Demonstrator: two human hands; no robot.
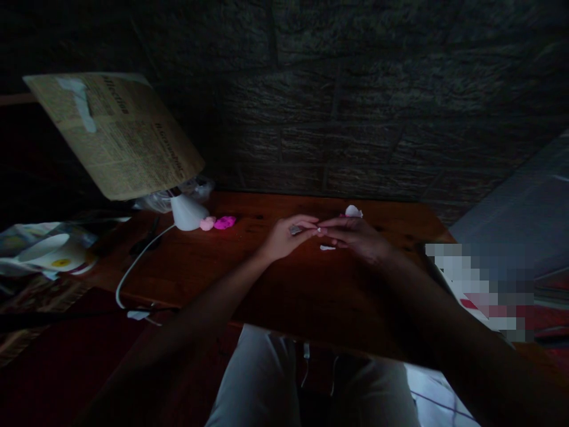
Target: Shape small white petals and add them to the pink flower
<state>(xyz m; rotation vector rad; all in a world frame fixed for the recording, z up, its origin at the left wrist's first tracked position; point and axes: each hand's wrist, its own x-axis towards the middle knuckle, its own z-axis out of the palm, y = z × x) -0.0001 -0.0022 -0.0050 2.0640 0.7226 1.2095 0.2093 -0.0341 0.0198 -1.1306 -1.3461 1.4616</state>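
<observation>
My left hand point(283, 238) and my right hand point(354, 236) meet fingertip to fingertip above the wooden table. Between the pinched fingers sits a small white piece of clay point(319, 229), its exact shape too small to tell. A greyish flat thing point(295, 229) shows in the gap between my left thumb and fingers; what it is I cannot make out. Just below the fingertips a thin white strip point(328, 248) lies on the tabletop. Behind my right hand is a larger white lump point(354, 210), with a bit of bright pink beside it, partly hidden by the fingers.
A lamp with a newspaper-covered shade point(120, 136) stands at the table's left, its white cord point(128, 270) running over the edge. Beside its base lie a pale pink lump point(207, 223) and a magenta lump point(225, 222). A white mug point(48, 252) is farther left. A stone wall point(311, 107) rises behind.
</observation>
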